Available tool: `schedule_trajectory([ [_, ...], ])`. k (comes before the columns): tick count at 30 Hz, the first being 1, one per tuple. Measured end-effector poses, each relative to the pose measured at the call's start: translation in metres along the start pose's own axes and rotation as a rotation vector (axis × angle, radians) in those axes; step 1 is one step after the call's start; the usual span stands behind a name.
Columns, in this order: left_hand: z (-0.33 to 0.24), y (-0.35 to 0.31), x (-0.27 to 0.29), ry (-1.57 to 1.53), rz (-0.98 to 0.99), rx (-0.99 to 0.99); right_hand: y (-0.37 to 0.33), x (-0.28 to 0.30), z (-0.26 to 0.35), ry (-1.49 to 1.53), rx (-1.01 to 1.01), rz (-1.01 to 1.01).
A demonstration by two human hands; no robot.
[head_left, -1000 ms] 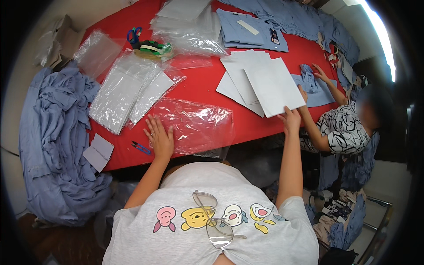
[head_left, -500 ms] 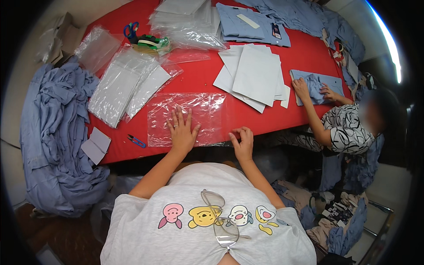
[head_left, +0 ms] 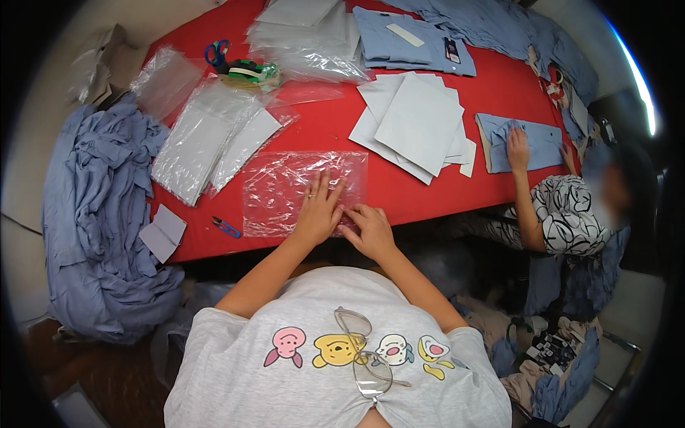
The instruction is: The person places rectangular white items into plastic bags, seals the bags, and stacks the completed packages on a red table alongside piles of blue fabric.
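Note:
A clear plastic bag [head_left: 275, 189] lies flat at the near edge of the red table. My left hand [head_left: 318, 212] presses on its right half, palm down with fingers stretched out. Close beside it, my right hand [head_left: 372, 230] rests at the bag's near right part, fingers slightly bent and thumb apart, with nothing seen held. The two hands almost touch. Left of the bag lie small blue thread snips [head_left: 227, 227] and an open notebook [head_left: 163, 232]. Beyond it are bagged white sheets [head_left: 196, 146] and a pile of white boards [head_left: 419, 123].
At the right, a co-worker's hand [head_left: 518, 148] presses a folded blue shirt [head_left: 546, 143]. Toward the back are a stack of clear bags [head_left: 303, 39], scissors [head_left: 217, 53], a green tape dispenser [head_left: 250, 73] and folded shirts [head_left: 392, 43]. Blue cloth [head_left: 103, 221] hangs heaped at the left.
My left hand has slid right across the bag. My right hand has moved left, from beyond the bag's right edge to beside my left hand. The co-worker's hands have shifted on the shirt.

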State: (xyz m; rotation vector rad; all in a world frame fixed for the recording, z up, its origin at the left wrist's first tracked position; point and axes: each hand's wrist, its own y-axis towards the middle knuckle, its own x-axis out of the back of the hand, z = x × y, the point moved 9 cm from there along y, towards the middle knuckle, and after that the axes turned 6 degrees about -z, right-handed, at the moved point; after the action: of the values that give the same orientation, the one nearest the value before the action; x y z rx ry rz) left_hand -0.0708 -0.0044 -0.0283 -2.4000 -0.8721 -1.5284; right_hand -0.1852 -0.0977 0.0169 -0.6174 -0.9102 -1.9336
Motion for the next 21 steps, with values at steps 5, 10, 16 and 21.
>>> schedule_trajectory([
  [5, -0.011, -0.001, -0.001, 0.129, 0.145, -0.192, 0.014, -0.002, -0.076, 0.39, -0.645, -0.184],
  [10, 0.001, 0.008, -0.003, -0.026, 0.198, -0.062, 0.066, -0.014, -0.079, -0.152, -0.356, -0.052],
  [16, 0.07, 0.044, 0.112, -0.325, -0.05, 0.123, 0.124, -0.01, 0.011, 0.401, -0.245, 0.034],
  [21, 0.138, 0.052, 0.199, -0.547, 0.083, 0.055, 0.19, 0.027, 0.143, 0.463, -0.044, 0.292],
])
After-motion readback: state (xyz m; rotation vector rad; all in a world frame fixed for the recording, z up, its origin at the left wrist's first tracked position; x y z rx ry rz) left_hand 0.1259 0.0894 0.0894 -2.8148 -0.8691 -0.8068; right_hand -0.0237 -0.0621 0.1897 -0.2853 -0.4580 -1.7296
